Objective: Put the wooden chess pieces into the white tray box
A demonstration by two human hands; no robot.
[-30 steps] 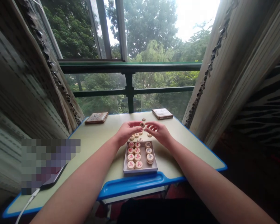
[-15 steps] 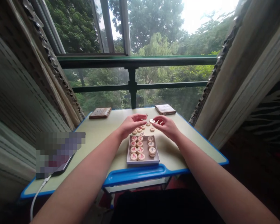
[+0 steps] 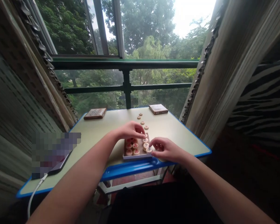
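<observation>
A shallow box (image 3: 140, 156) holds rows of round xiangqi pieces near the table's front edge. Red-marked pieces (image 3: 135, 145) fill its left side, and dark-marked ones (image 3: 145, 140) line the right. My left hand (image 3: 130, 130) arches over the far part of the box, hiding some pieces; its thumb and fingers close around a xiangqi piece (image 3: 145, 136) at the far right of the box. Between the thumb and fingertips of my right hand (image 3: 164, 148), a dark-marked xiangqi piece (image 3: 149, 150) is held tilted over the box's near right corner.
Several loose pieces (image 3: 146, 127) lie on the table (image 3: 177, 137) beyond the box. Two flat boxes (image 3: 95, 113) (image 3: 158, 109) rest at the far edge. A blurred-out device with a white cable (image 3: 37, 186) lies at the left. A window and curtains surround the table.
Both hands have come back from the loose pieces to the box. My right hand has brought its piece to the near right corner. The view has swung slightly right.
</observation>
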